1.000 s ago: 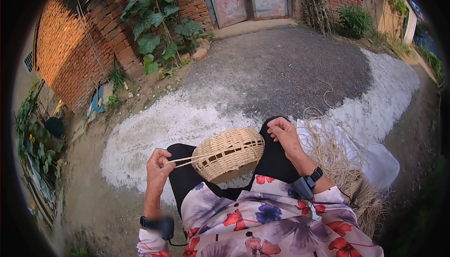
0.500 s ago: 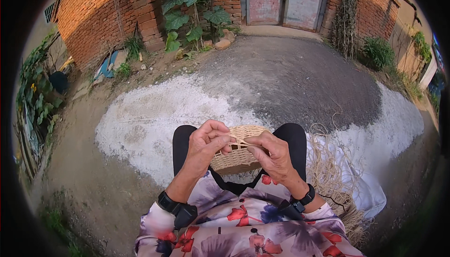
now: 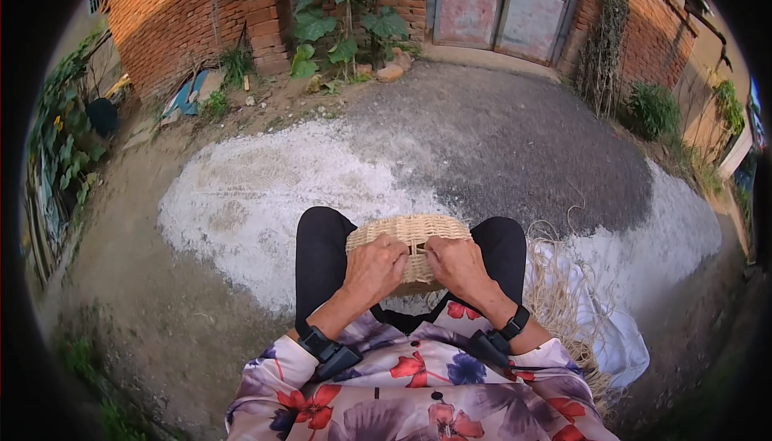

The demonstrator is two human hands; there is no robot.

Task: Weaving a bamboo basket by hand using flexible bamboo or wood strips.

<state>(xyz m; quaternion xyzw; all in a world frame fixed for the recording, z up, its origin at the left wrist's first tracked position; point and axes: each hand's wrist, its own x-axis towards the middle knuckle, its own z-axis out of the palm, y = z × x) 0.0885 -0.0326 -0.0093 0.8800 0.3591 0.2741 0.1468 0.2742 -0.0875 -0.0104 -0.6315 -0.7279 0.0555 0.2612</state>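
Note:
A pale tan woven basket (image 3: 408, 226) of straw-like cord rests in my lap between my knees. A gap runs across its weave, with a few upright strands showing in the middle. My left hand (image 3: 376, 266) lies over the left part of the basket, its fingers curled closed at the gap. Opposite it, my right hand (image 3: 458, 266) is closed too, thumb and fingers bent at the gap's right end. The fingertips of both are partly hidden in the weave.
Loose tan cord (image 3: 555, 288) lies in a tangle at my right, over a white sack (image 3: 619, 344). Pale powdery material covers the ground ahead, beside a dark gravelly patch (image 3: 523, 135). Farther off stand a brick wall (image 3: 173, 31), leafy plants and a metal double door (image 3: 503, 7).
Both hands have turned knuckles up and come down onto the basket's gap. Before, they were raised a little, pinching at strands. The view has shifted slightly.

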